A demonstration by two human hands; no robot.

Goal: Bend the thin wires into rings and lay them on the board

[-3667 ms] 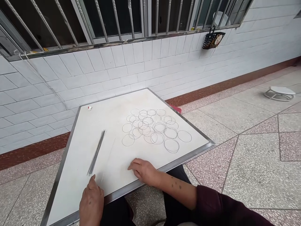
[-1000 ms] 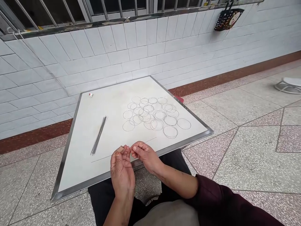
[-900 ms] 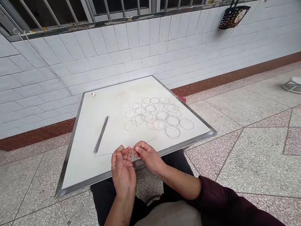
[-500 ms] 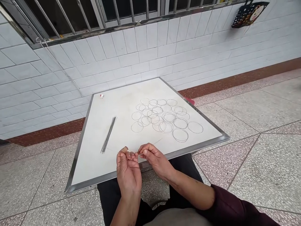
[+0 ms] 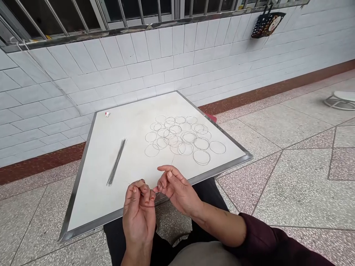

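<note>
My left hand is closed near the front edge of the table, thumb and fingers pinching a thin metal wire. Most of that wire is hidden by the fingers. Close beside it, my right hand has its index finger stretched out and its thumb apart, the other fingers loosely bent with their tips close to the left fingertips. A faint wire end shows just beyond the right hand. Left of the hands lies a bundle of straight wires. Several thin wire rings are spread, overlapping, across the right half of the table.
The white table has a grey metal rim and stands by a tiled wall. A small red-and-white object lies at its far left corner. A dark basket hangs at upper right; a white stool stands on the floor.
My right hand has loosened its pinch, its index finger now stretched out. The left fingers have curled in over the wire. The view has swung right, bringing the stool in.
</note>
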